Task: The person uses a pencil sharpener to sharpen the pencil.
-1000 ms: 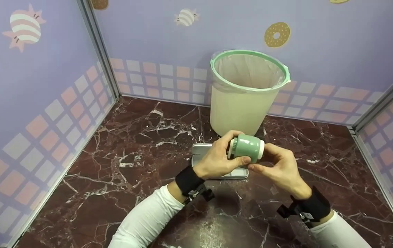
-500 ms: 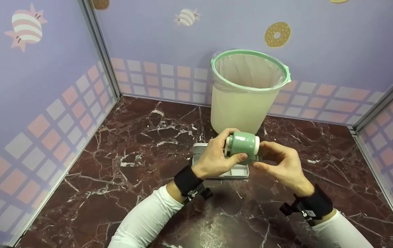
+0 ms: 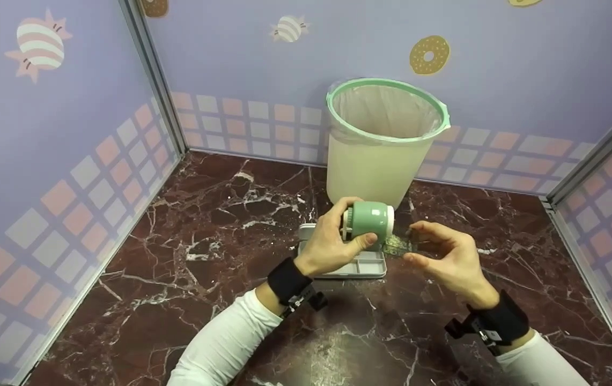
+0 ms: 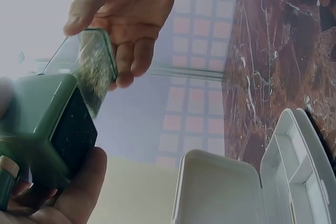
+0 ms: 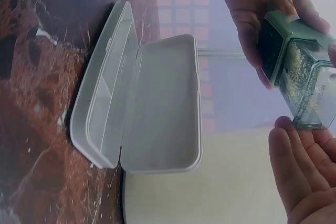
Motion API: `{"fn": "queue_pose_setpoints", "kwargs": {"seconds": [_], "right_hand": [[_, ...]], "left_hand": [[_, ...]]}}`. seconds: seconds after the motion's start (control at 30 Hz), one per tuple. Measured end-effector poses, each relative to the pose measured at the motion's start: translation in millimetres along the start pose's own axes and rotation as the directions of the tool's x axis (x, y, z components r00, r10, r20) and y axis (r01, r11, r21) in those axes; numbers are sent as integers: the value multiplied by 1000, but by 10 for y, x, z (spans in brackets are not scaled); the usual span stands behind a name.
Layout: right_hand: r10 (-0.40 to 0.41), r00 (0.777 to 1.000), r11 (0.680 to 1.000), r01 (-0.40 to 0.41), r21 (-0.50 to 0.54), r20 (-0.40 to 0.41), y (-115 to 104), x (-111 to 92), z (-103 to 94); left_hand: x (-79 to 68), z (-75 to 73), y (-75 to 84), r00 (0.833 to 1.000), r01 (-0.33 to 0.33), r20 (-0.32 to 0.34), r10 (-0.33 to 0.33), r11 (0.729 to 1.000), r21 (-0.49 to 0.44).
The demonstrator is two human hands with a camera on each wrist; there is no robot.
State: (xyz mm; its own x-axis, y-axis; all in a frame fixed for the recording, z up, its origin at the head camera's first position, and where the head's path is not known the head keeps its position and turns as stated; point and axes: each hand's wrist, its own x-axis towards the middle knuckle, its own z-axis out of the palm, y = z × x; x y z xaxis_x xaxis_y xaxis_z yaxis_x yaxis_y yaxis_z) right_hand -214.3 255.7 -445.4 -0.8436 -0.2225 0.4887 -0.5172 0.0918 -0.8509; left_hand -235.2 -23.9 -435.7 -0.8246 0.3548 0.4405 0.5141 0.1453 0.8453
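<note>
In the head view my left hand (image 3: 332, 244) grips a green pencil sharpener (image 3: 371, 217) with white ends, held on its side above the table. My right hand (image 3: 453, 262) pinches the outer end of the sharpener's clear shavings drawer (image 3: 398, 246) between thumb and fingertips. Light-coloured shavings lie inside the clear drawer (image 5: 296, 77) in the right wrist view. Most of the drawer stands out of the body, its inner end right at the green housing (image 4: 50, 108) in the left wrist view. Below the hands lies an open pale grey pencil case (image 3: 375, 277), partly hidden by my left hand.
A tall cream bin (image 3: 370, 171) with a green rim and a clear liner stands just behind the hands. Patterned purple panels (image 3: 241, 59) enclose the dark red marbled table (image 3: 220, 214) at the back and both sides. White specks dot the tabletop.
The shavings drawer has come out of the sharpener as my right hand moved to the right. My left hand has shifted slightly left and up with the sharpener.
</note>
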Motion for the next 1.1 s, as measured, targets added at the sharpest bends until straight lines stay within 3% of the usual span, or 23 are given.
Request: {"fn": "queue_pose_setpoints", "kwargs": {"seconds": [0.27,0.47,0.6,0.83,1.0,1.1], "right_hand": [[-72,997,991,70,-115,-13,-8,42,-133],[-169,985,976,162,-147,-39,-94,210,-259],[-194,978,968,177,-181,-82,-164,359,-361],[-197,974,950,161,-267,-114,-300,677,-504],[-143,976,948,87,-307,-165,-441,942,-582],[-134,973,928,58,-369,-185,-490,1130,-636]], "left_hand": [[-26,-14,-54,999,19,-30,-19,1000,9],[-43,18,-80,998,57,-37,-57,998,1],[-41,49,-86,997,71,-25,-71,997,18],[-61,122,-124,997,75,23,-78,992,97],[-67,162,-145,996,78,26,-82,989,128],[-67,182,-143,997,76,23,-80,989,130]]}}
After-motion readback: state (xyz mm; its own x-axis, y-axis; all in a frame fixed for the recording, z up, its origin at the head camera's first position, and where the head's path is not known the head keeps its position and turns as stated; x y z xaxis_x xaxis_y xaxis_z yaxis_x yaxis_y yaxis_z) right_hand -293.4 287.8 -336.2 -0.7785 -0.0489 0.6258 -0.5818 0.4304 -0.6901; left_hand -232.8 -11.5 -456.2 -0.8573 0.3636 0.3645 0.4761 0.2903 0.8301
